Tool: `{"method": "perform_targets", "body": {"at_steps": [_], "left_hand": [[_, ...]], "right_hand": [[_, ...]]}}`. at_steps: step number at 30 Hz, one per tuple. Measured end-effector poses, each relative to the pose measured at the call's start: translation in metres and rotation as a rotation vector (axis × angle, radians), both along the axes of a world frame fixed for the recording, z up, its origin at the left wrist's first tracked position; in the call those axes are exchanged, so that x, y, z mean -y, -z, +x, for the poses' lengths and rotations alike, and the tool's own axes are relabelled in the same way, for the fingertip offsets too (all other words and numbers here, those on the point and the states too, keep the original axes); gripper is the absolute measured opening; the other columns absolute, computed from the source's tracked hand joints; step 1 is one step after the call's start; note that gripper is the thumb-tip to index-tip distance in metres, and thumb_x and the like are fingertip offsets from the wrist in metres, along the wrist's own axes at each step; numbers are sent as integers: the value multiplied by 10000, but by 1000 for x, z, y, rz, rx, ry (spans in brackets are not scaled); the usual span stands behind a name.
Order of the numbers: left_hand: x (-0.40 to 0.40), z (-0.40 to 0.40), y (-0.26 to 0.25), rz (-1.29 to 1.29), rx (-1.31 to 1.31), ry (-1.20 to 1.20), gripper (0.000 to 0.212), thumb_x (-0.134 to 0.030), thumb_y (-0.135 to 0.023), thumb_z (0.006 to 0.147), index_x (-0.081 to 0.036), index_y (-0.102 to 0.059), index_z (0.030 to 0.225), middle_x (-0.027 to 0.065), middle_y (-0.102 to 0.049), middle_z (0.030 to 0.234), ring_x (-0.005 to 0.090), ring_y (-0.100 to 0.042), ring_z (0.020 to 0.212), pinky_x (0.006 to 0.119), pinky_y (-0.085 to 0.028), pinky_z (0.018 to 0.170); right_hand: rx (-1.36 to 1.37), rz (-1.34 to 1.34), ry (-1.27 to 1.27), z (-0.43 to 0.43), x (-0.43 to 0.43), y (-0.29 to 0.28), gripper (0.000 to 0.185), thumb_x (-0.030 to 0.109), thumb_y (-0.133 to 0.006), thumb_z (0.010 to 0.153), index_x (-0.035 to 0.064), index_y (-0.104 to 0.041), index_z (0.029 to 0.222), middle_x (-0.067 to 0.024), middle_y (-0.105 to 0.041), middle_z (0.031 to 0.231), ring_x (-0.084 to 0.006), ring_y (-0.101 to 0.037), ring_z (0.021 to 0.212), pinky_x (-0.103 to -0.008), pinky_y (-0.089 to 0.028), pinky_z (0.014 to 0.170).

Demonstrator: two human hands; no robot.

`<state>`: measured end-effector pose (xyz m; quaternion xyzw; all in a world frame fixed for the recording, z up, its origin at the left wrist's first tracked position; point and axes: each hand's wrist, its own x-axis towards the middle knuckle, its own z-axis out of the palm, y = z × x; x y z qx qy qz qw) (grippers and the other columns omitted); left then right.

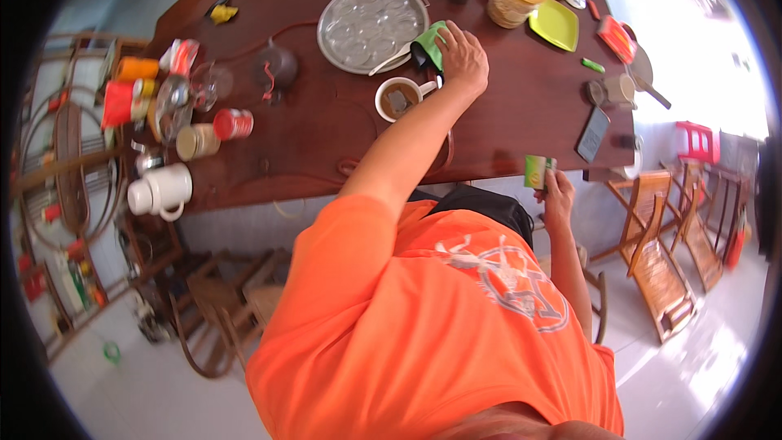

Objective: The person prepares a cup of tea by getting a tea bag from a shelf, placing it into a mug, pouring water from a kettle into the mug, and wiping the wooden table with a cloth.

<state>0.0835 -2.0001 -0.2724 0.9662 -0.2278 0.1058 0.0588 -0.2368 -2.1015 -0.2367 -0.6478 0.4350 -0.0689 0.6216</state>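
My left hand [465,61] reaches across the table and grips a green cloth-like piece [432,40] with a dark part under it; the fingers partly hide it. A pale spoon [390,60] lies beside it, against the rim of a round metal tray [421,7] that bears several clear glass cups. Just below that hand stands a white mug [380,111] of brown liquid, with a pale piece in it. At the table's front edge my right hand [557,192] holds a small green and white sachet [535,172] between thumb and fingers.
On the dark wooden table [501,116], a dark teapot [280,67], jars and a white thermos jug [165,189] stand left. To the right are a phone [593,134], a yellow-green plate [556,25] and a lidded jar [517,0]. Folding wooden chairs [657,256] stand beyond the right end.
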Motion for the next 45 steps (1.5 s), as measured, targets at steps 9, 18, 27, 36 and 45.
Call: {"method": "perform_targets", "body": {"at_steps": [9, 18, 27, 36, 45], "left_hand": [[66, -46, 69, -72, -240, -193, 350, -165, -544, 962, 32, -571, 1250, 224, -550, 1291, 366, -574, 1147, 472, -515, 891], [7, -201, 59, -724, -862, 206, 224, -206, -554, 1003, 5, -615, 961, 271, -662, 812, 462, -673, 827, 569, -494, 732], [-220, -188, -52, -1460, -1100, -557, 398, -425, -693, 981, -43, -675, 872, 15, -659, 762, 120, -640, 680, 299, -507, 552], [-305, -191, -63, -1396, -828, -696, 130, -50, -683, 932, -15, -666, 1056, 12, -705, 948, 111, -642, 824, 287, -522, 757], [-419, -177, -102, -2062, -796, -367, 408, 23, -539, 948, 33, -578, 1354, 118, -641, 1318, 212, -631, 1187, 349, -492, 1053]], "right_hand": [[-152, -60, -137, -50, 130, 9, 320, 272, -580, 1057, 25, -624, 858, -45, -623, 679, -92, -569, 516, -237, -420, 451], [-130, 4, -276, -11, 145, 10, 299, 267, -575, 1058, 29, -624, 883, -44, -620, 693, -96, -560, 523, -226, -412, 459], [-112, -44, -441, 39, 119, 19, 325, 256, -572, 1057, 41, -585, 814, -51, -611, 683, -104, -563, 513, -241, -422, 457], [-67, -46, -546, 85, 50, 17, 309, 227, -563, 1054, 55, -570, 797, -46, -611, 657, -102, -565, 503, -254, -427, 457], [-42, -62, -623, 111, -2, 14, 299, 226, -558, 1055, 54, -576, 811, -52, -617, 664, -102, -562, 503, -245, -427, 455]]}}
